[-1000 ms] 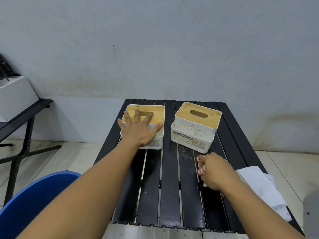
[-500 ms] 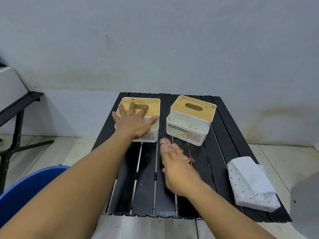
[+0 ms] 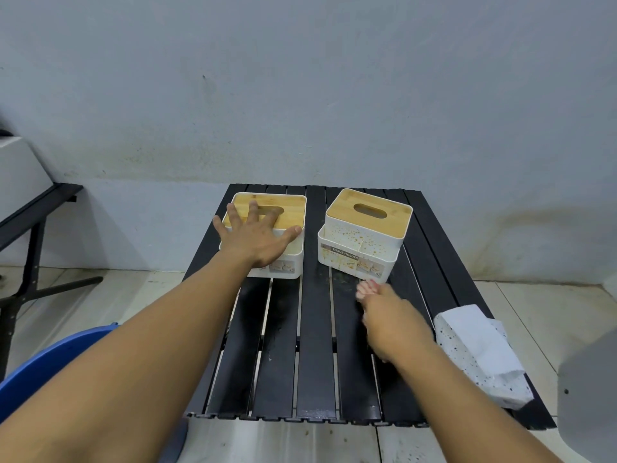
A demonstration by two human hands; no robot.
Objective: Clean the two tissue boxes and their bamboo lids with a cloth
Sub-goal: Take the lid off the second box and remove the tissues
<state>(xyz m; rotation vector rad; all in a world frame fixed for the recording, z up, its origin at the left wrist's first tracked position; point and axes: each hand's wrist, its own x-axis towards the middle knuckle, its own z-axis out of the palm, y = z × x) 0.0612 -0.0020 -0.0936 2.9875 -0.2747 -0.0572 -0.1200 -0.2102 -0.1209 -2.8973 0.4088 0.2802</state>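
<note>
Two white tissue boxes with bamboo lids stand at the far end of a black slatted table point(image 3: 314, 362). My left hand point(image 3: 257, 238) lies spread flat on the left lid point(image 3: 293, 208) and over the front of the left box point(image 3: 287, 265). The right box point(image 3: 354, 259), speckled with brownish stains, carries its lid point(image 3: 394, 222) and is turned slightly. My right hand point(image 3: 390, 319) is blurred, low over the table just in front of the right box, fingers stretched forward. A white speckled cloth point(image 3: 477, 349) lies folded at the table's right edge, apart from both hands.
Dirt smears mark the slats in front of the right box. A blue round object point(image 3: 50, 362) sits low at the left. A black bench point(image 3: 30, 208) with a white box point(image 3: 16, 168) stands at the far left. A grey object point(image 3: 587, 396) fills the lower right corner.
My right hand swung left across the table, then back right toward the right box. My left hand stayed on the left lid. The cloth has not moved.
</note>
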